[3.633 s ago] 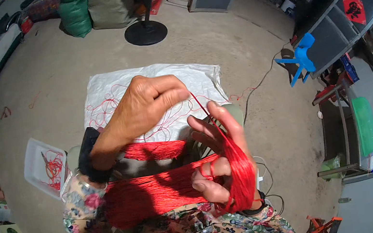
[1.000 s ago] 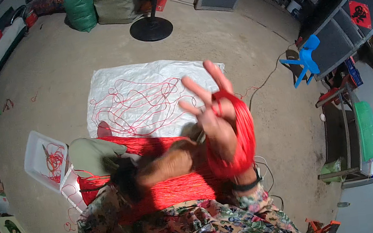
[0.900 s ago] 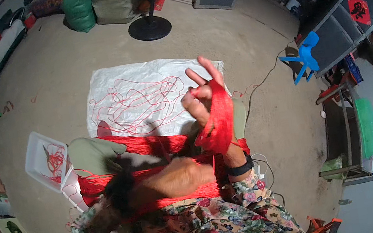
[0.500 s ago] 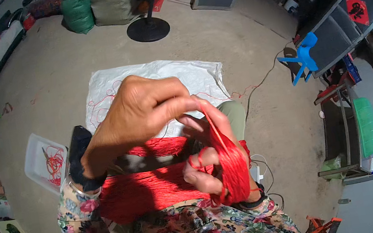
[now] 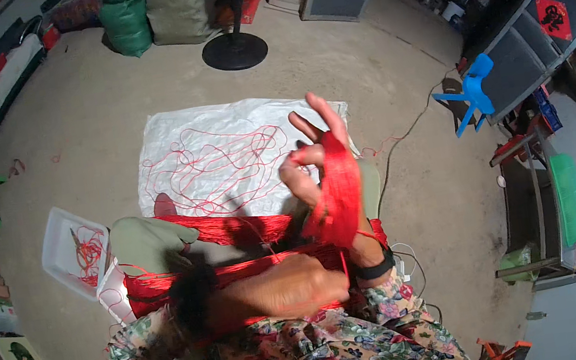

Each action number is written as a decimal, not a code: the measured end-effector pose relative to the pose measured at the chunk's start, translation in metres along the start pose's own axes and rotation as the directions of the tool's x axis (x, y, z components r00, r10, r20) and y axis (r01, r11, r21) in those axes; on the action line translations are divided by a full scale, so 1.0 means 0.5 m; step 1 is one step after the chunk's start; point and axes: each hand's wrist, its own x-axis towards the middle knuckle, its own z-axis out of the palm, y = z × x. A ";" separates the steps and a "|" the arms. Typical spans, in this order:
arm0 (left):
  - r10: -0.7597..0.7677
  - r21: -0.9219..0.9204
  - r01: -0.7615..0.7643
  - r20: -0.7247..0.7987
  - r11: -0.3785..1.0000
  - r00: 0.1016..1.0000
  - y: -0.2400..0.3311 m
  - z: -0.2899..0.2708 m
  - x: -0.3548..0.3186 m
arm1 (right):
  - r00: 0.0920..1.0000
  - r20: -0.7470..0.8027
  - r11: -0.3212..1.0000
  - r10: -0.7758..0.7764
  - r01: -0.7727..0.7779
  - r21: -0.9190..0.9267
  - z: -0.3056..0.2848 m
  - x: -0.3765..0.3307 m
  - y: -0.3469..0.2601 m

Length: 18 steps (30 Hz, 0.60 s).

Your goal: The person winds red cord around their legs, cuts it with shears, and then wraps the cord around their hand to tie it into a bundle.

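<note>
Red cord (image 5: 342, 179) is wound in a thick band round my right hand (image 5: 306, 177). Two of its fingers point up, while the thumb curls in toward a bent finger. Below it, near my body, my left hand (image 5: 297, 288) is closed, slightly blurred, with a strand of cord running up from it to the wound band. Across my lap lies a long skein of red cord (image 5: 236, 230), partly covered by my left forearm. Loose loops of thin red cord (image 5: 224, 156) spread over a white sheet (image 5: 167, 127) on the floor ahead.
A white plastic bin (image 5: 52, 251) with red cord inside stands at left. Ahead is a fan's round black base (image 5: 235, 53), with a green sack (image 5: 126, 25) behind it. A blue chair (image 5: 474, 92) and a dark cable (image 5: 401, 133) are at right.
My left hand has swung down from above the right hand toward my body, uncovering the sheet and its loose cord. My right hand has tilted more upright, two fingers raised.
</note>
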 end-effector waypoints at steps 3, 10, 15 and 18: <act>0.059 0.093 -0.054 -0.055 0.994 0.997 0.112 -0.091 -0.010 | 0.982 0.185 0.971 0.032 0.013 -0.237 -0.004 -0.014 -0.008; 0.022 0.230 0.134 -0.571 0.964 0.821 0.071 -0.298 -0.016 | 0.978 0.203 0.996 -0.046 0.060 -0.063 -0.013 -0.093 -0.125; -0.136 -0.139 0.060 -0.642 0.988 0.755 -0.088 -0.222 0.013 | 0.992 0.124 0.994 0.000 -0.013 0.104 -0.010 -0.084 -0.128; -0.144 -0.615 -0.134 -0.381 0.777 0.913 -0.099 -0.098 -0.012 | 0.978 0.185 0.881 0.095 -0.169 0.441 -0.005 -0.082 -0.113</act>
